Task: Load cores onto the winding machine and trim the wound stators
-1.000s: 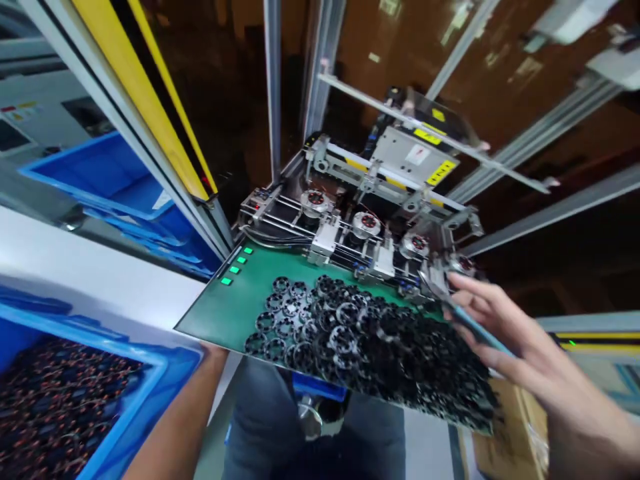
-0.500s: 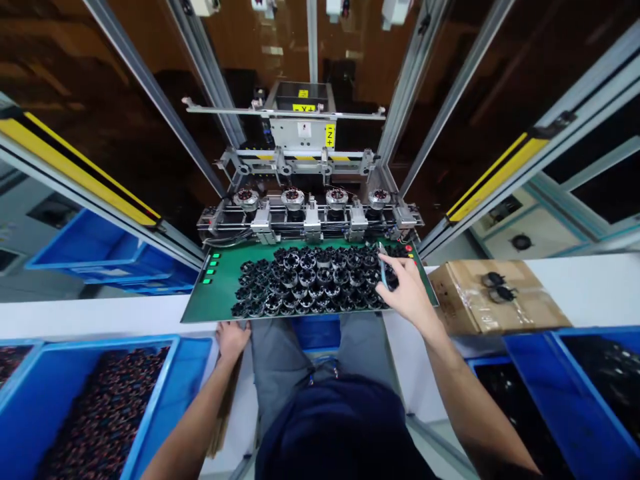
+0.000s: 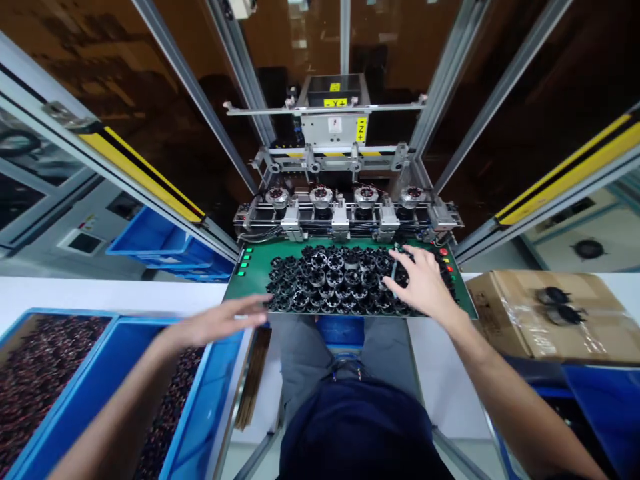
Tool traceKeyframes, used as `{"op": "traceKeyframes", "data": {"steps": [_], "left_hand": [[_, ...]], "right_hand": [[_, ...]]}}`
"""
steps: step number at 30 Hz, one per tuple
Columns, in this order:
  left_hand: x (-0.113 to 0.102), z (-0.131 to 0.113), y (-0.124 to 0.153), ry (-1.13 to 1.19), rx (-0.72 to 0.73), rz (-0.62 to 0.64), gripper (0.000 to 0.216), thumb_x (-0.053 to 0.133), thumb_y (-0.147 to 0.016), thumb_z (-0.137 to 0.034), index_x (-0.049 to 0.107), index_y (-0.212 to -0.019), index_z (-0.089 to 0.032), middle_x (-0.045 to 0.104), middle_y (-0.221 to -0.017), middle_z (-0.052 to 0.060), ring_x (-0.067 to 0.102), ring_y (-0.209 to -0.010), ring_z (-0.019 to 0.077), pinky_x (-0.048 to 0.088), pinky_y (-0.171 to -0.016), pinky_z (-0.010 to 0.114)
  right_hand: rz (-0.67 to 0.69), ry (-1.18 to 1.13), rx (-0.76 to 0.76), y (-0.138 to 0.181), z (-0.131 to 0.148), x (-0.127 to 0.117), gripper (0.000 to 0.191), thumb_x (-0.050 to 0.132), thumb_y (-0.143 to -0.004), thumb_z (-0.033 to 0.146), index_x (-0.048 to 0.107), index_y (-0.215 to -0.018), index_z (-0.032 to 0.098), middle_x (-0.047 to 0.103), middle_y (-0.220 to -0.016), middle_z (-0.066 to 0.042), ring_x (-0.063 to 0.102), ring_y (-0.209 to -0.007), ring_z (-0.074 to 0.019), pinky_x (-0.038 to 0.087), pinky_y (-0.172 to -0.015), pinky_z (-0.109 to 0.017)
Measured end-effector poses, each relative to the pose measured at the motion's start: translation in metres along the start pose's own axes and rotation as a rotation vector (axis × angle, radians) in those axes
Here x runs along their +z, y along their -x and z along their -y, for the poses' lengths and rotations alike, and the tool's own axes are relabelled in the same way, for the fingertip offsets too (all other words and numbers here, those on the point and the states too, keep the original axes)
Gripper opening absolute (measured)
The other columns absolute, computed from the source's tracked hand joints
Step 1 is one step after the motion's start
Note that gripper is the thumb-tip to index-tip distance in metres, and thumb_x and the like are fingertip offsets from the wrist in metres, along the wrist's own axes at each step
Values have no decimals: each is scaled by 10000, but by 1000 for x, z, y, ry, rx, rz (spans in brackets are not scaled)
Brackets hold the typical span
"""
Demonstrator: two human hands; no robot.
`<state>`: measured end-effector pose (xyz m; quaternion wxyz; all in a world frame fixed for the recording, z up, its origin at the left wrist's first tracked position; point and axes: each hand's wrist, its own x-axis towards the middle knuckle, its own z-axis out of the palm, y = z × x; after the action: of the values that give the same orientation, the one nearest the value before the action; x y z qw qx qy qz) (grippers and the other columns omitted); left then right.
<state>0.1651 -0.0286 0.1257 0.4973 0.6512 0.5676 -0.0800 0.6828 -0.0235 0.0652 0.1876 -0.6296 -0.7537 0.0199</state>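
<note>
My left hand [image 3: 225,320] is stretched out flat at the front left edge of the green machine panel [image 3: 245,287]. It is blurred by motion and holds nothing. On the panel stand several black ring-shaped motor cores [image 3: 335,279], stacked in rows. My right hand [image 3: 423,280] hovers over the right end of the stack with its fingers spread. A slim light-blue hand tool [image 3: 394,272] lies on the cores beside the thumb and index finger; its exact kind is too small to tell.
Behind the stack, the machine's fixtures [image 3: 340,223] carry round wound parts [image 3: 321,195]. A cardboard box [image 3: 510,320] with two black parts on it stands at the right. Blue bins [image 3: 117,333] of small reddish parts are at the left. Aluminium posts [image 3: 197,93] frame the machine.
My left hand has risen from the panel's front edge and stretched forward. My right fingers have spread and let go of the light-blue tool. The view has turned to the left.
</note>
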Motion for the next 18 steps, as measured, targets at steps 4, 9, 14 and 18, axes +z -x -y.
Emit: {"op": "traceKeyframes", "data": {"steps": [4,9,14,18], "left_hand": [[-124,-31,-39,-243,61,-377,1039,599,-984,-882,553,-1822,-270,763,-1697,77,757,-1545,340,573,-1377,418],[-205,-70,-154,-565,-5,-654,821,694,-1043,-621,633,-1771,-246,733,-1710,134,709,-1579,355,541,-1383,414],[-219,-80,-233,-571,-85,-660,672,691,-1099,-582,748,-1644,-192,767,-1594,202,773,-1449,349,612,-1299,408],[-232,-74,-264,-556,-98,-693,683,773,-1054,-630,788,-1557,-169,739,-1618,232,758,-1465,401,621,-1303,476]], "right_hand": [[81,-68,-217,-91,42,-42,693,667,-1122,578,713,-1703,202,745,-1555,-191,694,-1433,-404,573,-1289,-593],[347,41,-148,-242,131,-22,796,681,-1123,421,485,-1885,300,844,-1412,-140,797,-1336,-395,627,-1186,-563],[579,143,43,-333,169,44,739,792,-1030,232,611,-1737,119,836,-1421,-234,850,-1272,-363,650,-1165,-459],[775,163,168,-362,170,77,389,705,-1087,137,760,-1457,32,871,-998,-160,873,-878,-271,707,-945,-366]]}}
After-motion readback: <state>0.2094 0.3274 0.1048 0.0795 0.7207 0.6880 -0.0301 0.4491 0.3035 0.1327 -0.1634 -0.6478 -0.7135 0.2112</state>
